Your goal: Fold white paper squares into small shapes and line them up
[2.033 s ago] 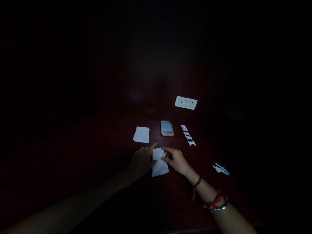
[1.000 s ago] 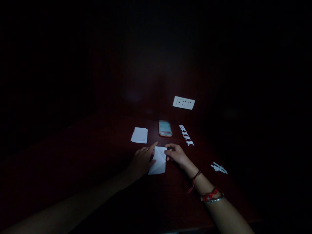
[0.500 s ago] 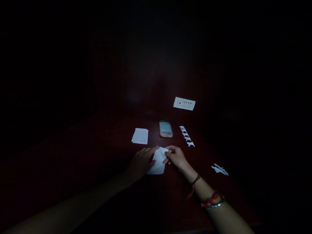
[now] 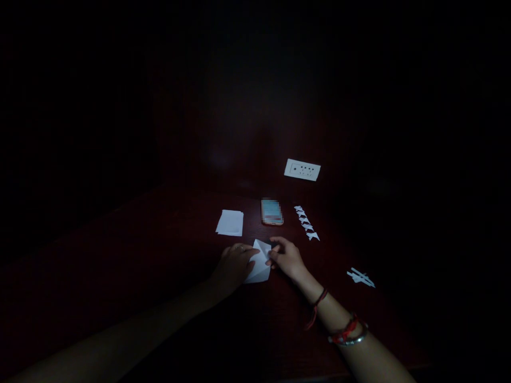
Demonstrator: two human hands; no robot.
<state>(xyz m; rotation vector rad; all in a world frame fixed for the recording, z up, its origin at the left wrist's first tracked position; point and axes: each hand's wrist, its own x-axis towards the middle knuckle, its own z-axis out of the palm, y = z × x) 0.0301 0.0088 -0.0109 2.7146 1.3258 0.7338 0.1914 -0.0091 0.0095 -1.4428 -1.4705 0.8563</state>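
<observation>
Between my hands is a white sheet of paper (image 4: 258,270) with creases and a folded part near its top. My left hand (image 4: 235,266) grips its left side, the thumb and fingers lying over the paper. At the upper right edge, my right hand (image 4: 287,259) pinches the paper between thumb and fingers. Part of the sheet is hidden under my fingers.
Beyond my left hand lies a stack of white paper (image 4: 230,223). A phone (image 4: 272,211) lies behind the sheet. Folded paper pieces (image 4: 306,222) form a row at the right, and paper strips (image 4: 361,277) lie nearer. A socket panel (image 4: 302,169) is on the wall.
The top right corner of the sheet has been folded inward, so its upper end now looks narrower and pointed. My right hand has shifted slightly left with the edge.
</observation>
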